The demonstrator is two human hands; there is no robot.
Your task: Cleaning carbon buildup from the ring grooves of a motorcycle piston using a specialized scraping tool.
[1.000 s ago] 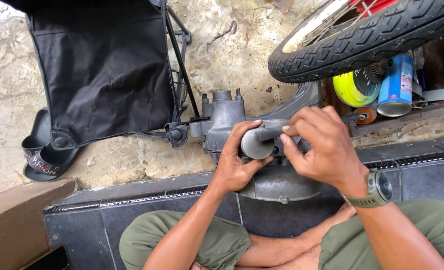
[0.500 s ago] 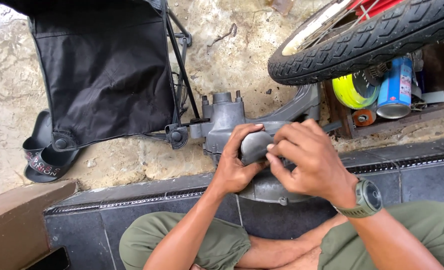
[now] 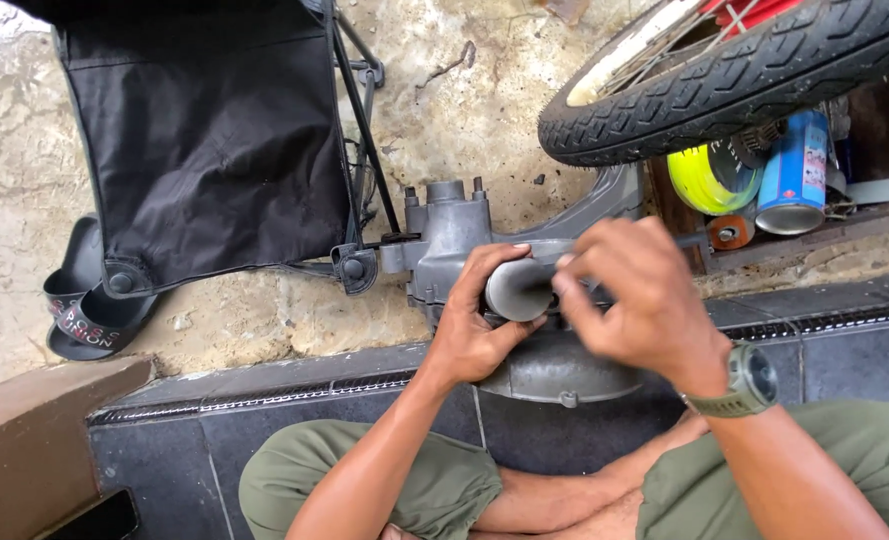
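Note:
A grey metal engine casing (image 3: 454, 235) lies on the rough concrete ground just beyond a dark tiled step. My left hand (image 3: 474, 320) wraps around a short grey cylindrical part (image 3: 517, 291) held over the casing. My right hand (image 3: 634, 295), with a green watch on the wrist, has its fingers closed on the right end of the same cylinder and looks blurred. The rounded lower half of the casing (image 3: 559, 375) shows beneath both hands.
A black folding chair (image 3: 214, 140) stands at the upper left with a black sandal (image 3: 89, 315) beside it. A motorcycle tyre (image 3: 744, 75) hangs over a wooden box (image 3: 869, 215) holding a blue can (image 3: 794, 170) and yellow tape roll (image 3: 709, 180).
My right hand has slid a little to the right along the cylinder. The left hand keeps its grip in the same place.

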